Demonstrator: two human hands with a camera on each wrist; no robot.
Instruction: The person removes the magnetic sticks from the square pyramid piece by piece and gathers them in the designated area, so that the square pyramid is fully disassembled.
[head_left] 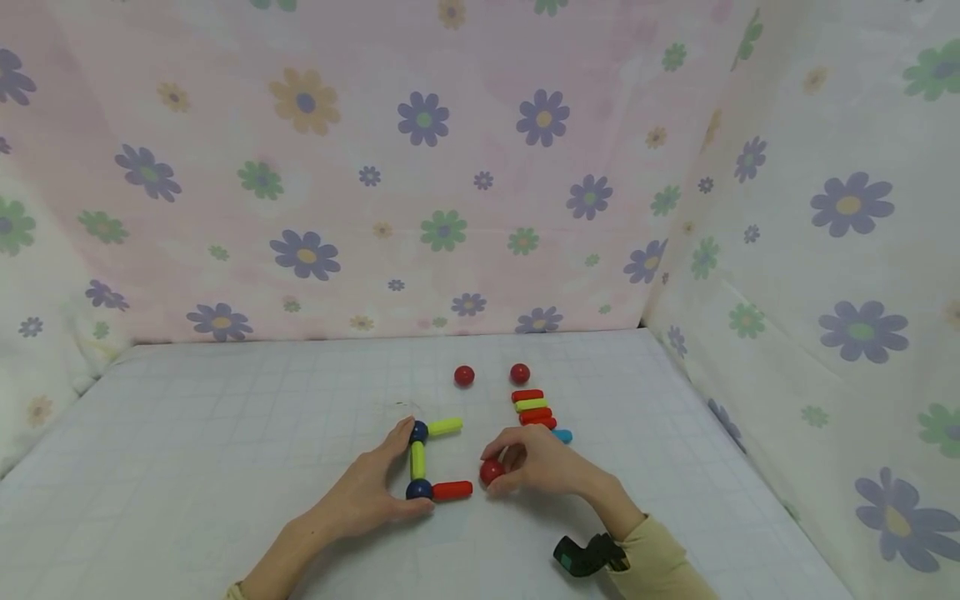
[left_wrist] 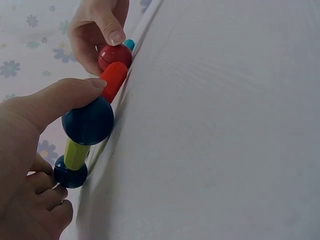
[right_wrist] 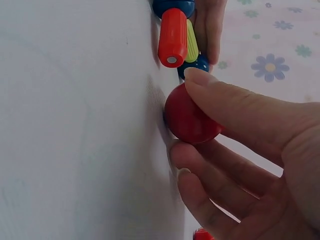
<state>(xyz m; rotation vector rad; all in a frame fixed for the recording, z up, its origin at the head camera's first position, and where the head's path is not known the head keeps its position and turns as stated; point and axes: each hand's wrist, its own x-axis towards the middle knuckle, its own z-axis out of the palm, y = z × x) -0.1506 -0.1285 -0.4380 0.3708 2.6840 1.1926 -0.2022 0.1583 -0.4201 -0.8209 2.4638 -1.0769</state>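
Observation:
My left hand [head_left: 362, 492] spans a magnetic rod-and-ball frame, its thumb by the near dark blue ball [head_left: 419, 490] and its fingers by the far blue ball [head_left: 418, 431]. A yellow-green rod [head_left: 417, 461] joins these two balls. From the far ball another yellow-green rod [head_left: 446, 427] sticks out to the right. A red rod [head_left: 453, 490] with a silver end disc juts from the near ball. Between thumb and fingers, my right hand [head_left: 542, 463] pinches a red ball [right_wrist: 192, 114], just right of the red rod's free end.
Two more red balls, one on the left [head_left: 464, 376] and one on the right [head_left: 520, 373], lie farther back. Several loose rods, including a yellow-green one [head_left: 532, 405] and a blue one [head_left: 562, 436], lie behind my right hand. Flowered curtains [head_left: 352, 167] border the white table [head_left: 225, 417].

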